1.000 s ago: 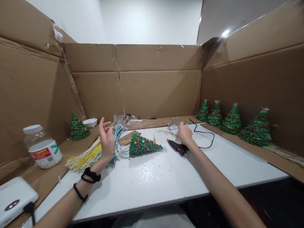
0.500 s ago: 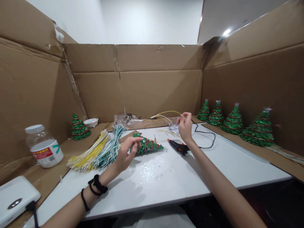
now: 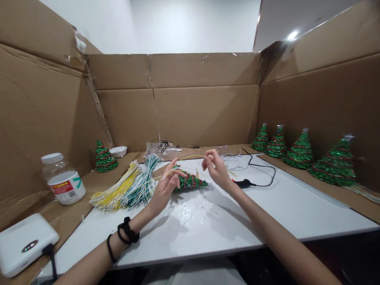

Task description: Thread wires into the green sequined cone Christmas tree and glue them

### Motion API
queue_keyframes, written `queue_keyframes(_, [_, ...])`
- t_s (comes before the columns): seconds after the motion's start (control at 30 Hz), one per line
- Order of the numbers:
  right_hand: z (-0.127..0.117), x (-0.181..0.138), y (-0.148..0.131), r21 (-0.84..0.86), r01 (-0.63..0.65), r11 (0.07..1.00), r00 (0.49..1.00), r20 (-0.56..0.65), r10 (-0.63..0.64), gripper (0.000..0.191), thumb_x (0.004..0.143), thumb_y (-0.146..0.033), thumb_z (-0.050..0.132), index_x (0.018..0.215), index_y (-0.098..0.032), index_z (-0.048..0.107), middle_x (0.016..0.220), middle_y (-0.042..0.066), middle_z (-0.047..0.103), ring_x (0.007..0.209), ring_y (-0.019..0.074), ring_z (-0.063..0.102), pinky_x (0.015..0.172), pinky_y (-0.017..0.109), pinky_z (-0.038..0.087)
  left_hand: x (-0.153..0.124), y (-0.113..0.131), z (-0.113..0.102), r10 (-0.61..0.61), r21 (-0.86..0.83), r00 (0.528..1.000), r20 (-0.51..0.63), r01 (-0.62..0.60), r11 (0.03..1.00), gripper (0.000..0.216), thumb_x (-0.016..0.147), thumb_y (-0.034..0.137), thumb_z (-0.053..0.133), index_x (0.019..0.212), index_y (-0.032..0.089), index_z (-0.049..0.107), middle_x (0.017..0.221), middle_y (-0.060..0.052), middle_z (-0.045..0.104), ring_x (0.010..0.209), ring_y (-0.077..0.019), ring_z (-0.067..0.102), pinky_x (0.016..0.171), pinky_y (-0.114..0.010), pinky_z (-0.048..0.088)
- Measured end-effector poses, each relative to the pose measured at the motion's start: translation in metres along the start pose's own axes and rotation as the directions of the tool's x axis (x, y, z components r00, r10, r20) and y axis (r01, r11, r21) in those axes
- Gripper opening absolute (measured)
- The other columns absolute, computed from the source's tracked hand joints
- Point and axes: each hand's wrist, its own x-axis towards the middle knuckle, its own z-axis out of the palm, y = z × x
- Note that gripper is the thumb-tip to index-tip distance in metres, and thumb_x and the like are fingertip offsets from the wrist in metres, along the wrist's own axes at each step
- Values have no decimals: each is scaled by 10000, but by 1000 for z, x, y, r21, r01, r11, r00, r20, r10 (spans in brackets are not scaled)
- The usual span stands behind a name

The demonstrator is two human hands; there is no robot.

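Right hand (image 3: pixel 216 169) pinches thin yellow wire (image 3: pixel 190 156) above tipped sequin tree (image 3: pixel 190 180); left hand (image 3: pixel 165 189) beside tree, grip loosely open, steadying wire's lower end.

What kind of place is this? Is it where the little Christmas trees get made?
Probably a small craft workbench: a white table walled with cardboard, finished sequin trees lined up, and bundled wires.
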Motion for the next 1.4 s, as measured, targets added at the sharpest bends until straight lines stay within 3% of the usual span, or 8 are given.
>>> queue_keyframes(0.2, [6,-4,-10,39,-15,999,976,216,6,203,876,-370,441,786,-201,507,763,20,543,741,154,515,722,291,393,3,11,-8,-47,-124,979,-198,23,992,389,868,474,386,758,172,606,571,3,546,530,-119,465,544,-244,361])
queue_keyframes(0.3, [11,-3,-11,268,-207,941,952,277,131,294,877,-434,417,868,-186,574,759,19,543,717,146,511,664,271,389,2,12,-10,-182,-251,983,22,181,951,396,821,475,419,559,186,481,463,20,470,437,-99,400,478,-236,317])
queue_keyframes(0.43, [25,-6,-8,412,-495,765,808,543,230,423,850,-538,429,906,-167,624,713,7,539,579,104,436,546,239,320,-1,5,-7,-302,-141,859,413,388,911,456,803,485,434,456,188,438,357,31,381,350,-82,321,429,-239,248])
queue_keyframes(0.53, [31,-11,-6,421,-551,721,770,590,244,359,794,-510,560,857,-163,621,670,-18,508,539,81,365,518,227,268,-3,-3,-4,-326,-15,810,488,381,924,495,832,487,407,441,187,459,314,50,312,335,-80,294,459,-245,274])
queue_keyframes(0.7, [33,-15,-5,412,-550,727,775,576,260,325,746,-480,637,729,-164,562,609,-45,436,532,78,318,508,224,241,-4,-6,-3,-340,167,803,490,296,940,528,856,513,352,478,182,514,355,43,347,360,-85,293,451,-241,240])
queue_keyframes(0.9, [33,-16,-6,412,-535,737,784,566,253,288,776,-447,598,719,-185,497,595,-54,435,520,82,333,509,223,244,-8,-7,3,-221,172,884,411,163,971,506,881,479,316,724,157,673,454,23,444,441,-110,385,494,-237,312])
queue_keyframes(1.23, [18,-5,1,434,-419,798,876,424,230,254,769,-383,575,655,-182,468,549,-50,448,499,89,349,513,236,244,-8,-15,4,-250,112,866,433,224,968,501,918,450,278,869,140,669,408,43,418,375,-86,336,440,-213,287])
queue_keyframes(1.4, [20,-11,0,349,-362,864,861,480,168,304,811,-433,534,656,-184,454,572,-42,448,529,99,393,528,238,279,-11,-10,9,-284,27,883,375,296,955,443,903,443,314,863,133,627,392,43,445,363,-85,352,430,-202,298])
